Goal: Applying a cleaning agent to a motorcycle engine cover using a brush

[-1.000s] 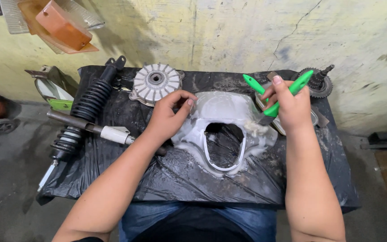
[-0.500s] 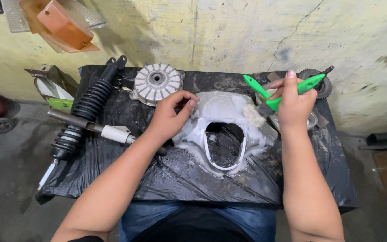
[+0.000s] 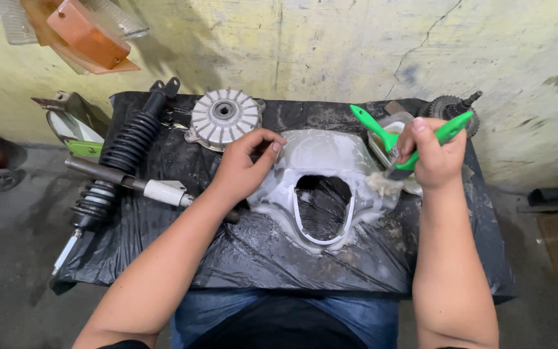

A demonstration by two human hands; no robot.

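A white plastic cover (image 3: 321, 178) with a big hole in its middle lies in the middle of a table wrapped in black plastic sheet (image 3: 253, 252). The cover looks wet and soapy. The left hand (image 3: 243, 167) rests on the far left edge of the cover, with its fingers curled down on it and holding nothing else. The right hand (image 3: 435, 158) is just right of the cover and is clenched around a green-handled brush (image 3: 421, 145). The brush bristles touch the right edge of the cover. A second green brush (image 3: 374, 126) sticks up from a clear tub (image 3: 389, 132) just behind the right hand. A round grey finned metal part (image 3: 224, 118) lies on the far side, close to the left hand. A black coil spring shock (image 3: 121, 155) and a dark rod with a white end (image 3: 130, 184) lie on the left. A gear part (image 3: 452, 106) sits at the far right corner. Nothing lies between the hands and the cover. Compared with a moment ago, the right hand has come down and nearer, so the brush now meets the cover. The left hand has stayed put.
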